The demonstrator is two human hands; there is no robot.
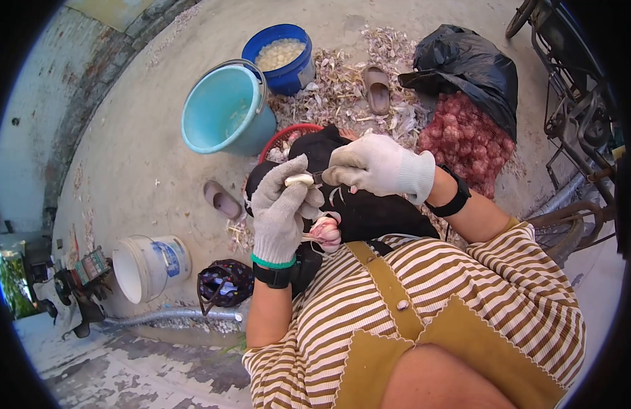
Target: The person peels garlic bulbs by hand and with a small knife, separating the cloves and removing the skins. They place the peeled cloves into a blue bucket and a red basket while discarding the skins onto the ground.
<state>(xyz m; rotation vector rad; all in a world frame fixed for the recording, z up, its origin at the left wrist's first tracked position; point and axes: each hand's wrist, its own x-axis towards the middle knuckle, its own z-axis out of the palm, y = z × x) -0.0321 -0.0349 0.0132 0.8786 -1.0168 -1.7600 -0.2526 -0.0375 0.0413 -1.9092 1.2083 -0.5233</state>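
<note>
My left hand point(282, 208), in a grey-white knit glove, pinches a pale garlic clove point(299, 180) between thumb and fingers. A pinkish garlic bulb point(325, 232) with its stalk hangs at the lower fingers of that same hand. My right hand point(377, 165), also gloved, is closed in a pinch just right of the clove. A thin dark piece shows between its fingertips and the clove, too small to name. Bits of garlic skin point(338, 198) lie on the dark cloth over my lap, below both hands.
A red basket point(269, 144) of garlic sits beyond my knees. Behind it are a light-blue bucket point(216, 112) and a blue bucket point(303, 73) with peeled cloves. Right are a red mesh sack point(462, 140) of garlic and a black plastic bag point(465, 61). Left lies a white bucket point(132, 269).
</note>
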